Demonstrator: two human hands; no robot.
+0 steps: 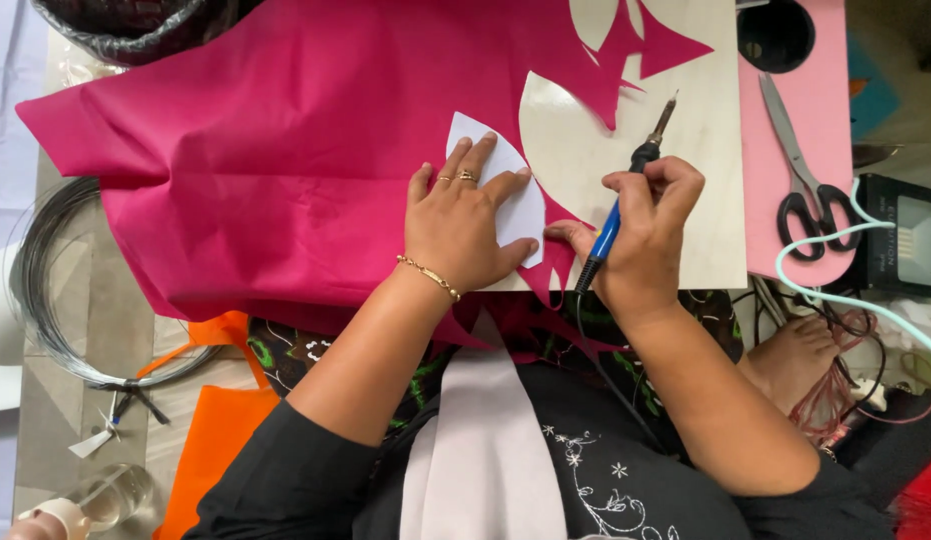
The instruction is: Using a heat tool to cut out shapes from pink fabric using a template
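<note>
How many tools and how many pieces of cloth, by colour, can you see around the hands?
Tools: 2, hot cutting pen in the right hand, scissors
Pink cloth: 1
Orange cloth: 1
White paper template under the left hand: 1
Wire coil: 1
Total: 6

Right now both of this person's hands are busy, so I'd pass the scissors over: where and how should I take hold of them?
Grip the scissors by the closed grey blades, coming from the far end. They lie flat on the pink sheet, black loops toward the person, so the handles stay free to be taken.
</note>
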